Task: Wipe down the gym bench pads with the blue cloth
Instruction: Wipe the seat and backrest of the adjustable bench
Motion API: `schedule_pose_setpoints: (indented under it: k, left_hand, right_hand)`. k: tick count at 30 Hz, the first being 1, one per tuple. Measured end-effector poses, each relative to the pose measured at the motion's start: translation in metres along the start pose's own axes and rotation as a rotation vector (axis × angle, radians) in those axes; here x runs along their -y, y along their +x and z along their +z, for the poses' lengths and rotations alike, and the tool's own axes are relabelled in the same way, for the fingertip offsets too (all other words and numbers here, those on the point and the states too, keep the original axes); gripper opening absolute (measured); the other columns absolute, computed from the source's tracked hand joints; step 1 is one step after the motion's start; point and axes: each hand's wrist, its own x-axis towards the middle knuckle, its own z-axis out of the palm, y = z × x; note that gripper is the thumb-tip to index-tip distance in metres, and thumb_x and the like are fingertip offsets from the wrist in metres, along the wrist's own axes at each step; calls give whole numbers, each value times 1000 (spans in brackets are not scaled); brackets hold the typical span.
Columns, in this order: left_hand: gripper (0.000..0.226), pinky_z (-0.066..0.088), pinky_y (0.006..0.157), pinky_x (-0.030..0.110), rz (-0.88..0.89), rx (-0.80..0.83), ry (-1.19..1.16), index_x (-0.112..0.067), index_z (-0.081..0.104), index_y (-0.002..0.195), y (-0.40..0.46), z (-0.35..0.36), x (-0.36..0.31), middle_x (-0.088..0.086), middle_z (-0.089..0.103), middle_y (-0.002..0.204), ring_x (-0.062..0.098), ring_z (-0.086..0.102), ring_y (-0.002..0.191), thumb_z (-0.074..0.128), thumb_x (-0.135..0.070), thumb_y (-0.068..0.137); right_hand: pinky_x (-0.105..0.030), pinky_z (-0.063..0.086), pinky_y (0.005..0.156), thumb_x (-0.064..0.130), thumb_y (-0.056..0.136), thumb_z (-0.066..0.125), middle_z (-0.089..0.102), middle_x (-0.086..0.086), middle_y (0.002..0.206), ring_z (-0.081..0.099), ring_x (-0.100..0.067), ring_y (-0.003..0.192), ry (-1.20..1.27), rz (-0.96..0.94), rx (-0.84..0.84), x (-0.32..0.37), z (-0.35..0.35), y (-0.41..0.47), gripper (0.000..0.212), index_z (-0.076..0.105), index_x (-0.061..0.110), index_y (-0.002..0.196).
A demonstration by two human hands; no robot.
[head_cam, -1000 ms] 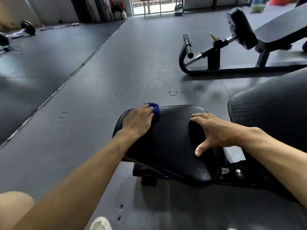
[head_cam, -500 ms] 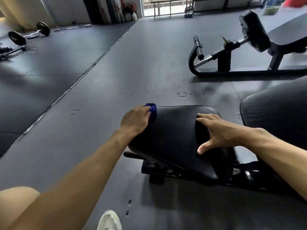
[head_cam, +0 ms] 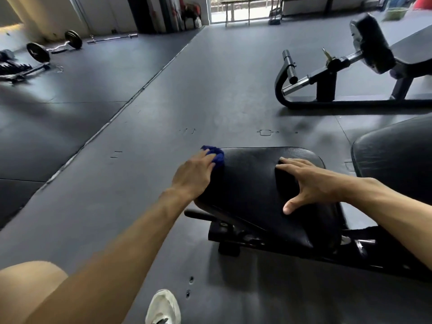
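Cloth [head_cam: 214, 155] now at the pad's [head_cam: 257, 183] far-left corner, shifted left under my left hand [head_cam: 194, 176], fingers curled on it; right hand [head_cam: 311, 183] stays spread flat. I judge this edge nearly wiped.

A dark rubber floor [head_cam: 163, 118] fills the room. Far left lie a curl bar with plates [head_cam: 53, 46] and a bare barbell [head_cam: 112, 39] (both near the wall). A black leg machine [head_cam: 339, 73] stands at right; a white shoe [head_cam: 163, 308] shows below.
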Motion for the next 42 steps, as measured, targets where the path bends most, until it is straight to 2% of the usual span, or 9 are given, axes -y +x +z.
schedule_pose_setpoints:
  k: [9,15,18,21,25,28,33,38,42]
  left_hand:
    - [36,26,124,32,362,-11,-57,-9,62,137,-43,30,-17,9,55,149,25,45,143,55,-18,102]
    - [47,33,122,41,587,-40,44,-12,58,137,-40,-1,12,6,55,149,26,42,146,72,-13,92]
    - [75,53,98,46,404,-144,19,-7,56,135,-37,-20,20,11,63,129,32,58,117,89,-35,74]
    - [84,52,88,41,174,-8,-8,-10,50,136,-37,-29,32,7,57,124,26,56,107,84,-55,73]
    - [70,55,90,42,143,275,-269,-13,56,129,-35,-41,54,5,62,120,24,62,102,93,-29,72]
    - [77,53,102,31,120,388,-369,-15,47,142,-34,-46,69,6,55,139,18,56,125,87,-6,77]
    - [95,44,113,37,201,408,-191,-12,27,158,-18,-44,81,8,37,156,25,43,141,83,-6,82]
    - [89,38,116,33,248,422,-113,-15,26,159,-5,-43,83,5,32,160,22,37,145,79,-8,87]
    - [82,36,115,29,261,429,-120,-14,27,158,5,-42,82,5,33,159,21,36,145,69,1,90]
  right_hand:
    - [-41,18,124,94,28,69,9,2,168,5,-19,154,-109,59,74,14,-10,12,159,20,19,159]
    - [-30,30,114,46,77,83,40,-4,156,36,-21,143,-117,16,-50,65,-11,10,96,35,15,153]
    - [-30,31,114,31,97,64,45,-5,154,43,-22,139,85,16,-306,118,1,9,65,35,19,154]
    - [-38,34,115,41,103,48,48,-7,149,45,-28,137,249,44,-366,175,16,22,51,37,34,152]
    - [-52,28,117,63,98,39,43,-19,148,36,-43,138,198,295,-331,217,52,64,52,48,35,141]
    - [-49,30,115,51,96,53,54,-16,135,43,-41,132,87,308,-548,226,76,78,39,58,25,124]
    - [-32,39,66,19,92,67,63,-4,89,56,-27,79,302,-6,-796,216,79,57,11,60,10,93]
    - [-28,51,79,-5,85,67,64,0,105,61,-17,93,334,2,-966,198,49,48,39,53,13,116]
    - [-37,52,81,9,92,63,64,-8,109,62,-30,101,143,78,-863,201,64,67,18,57,9,109]
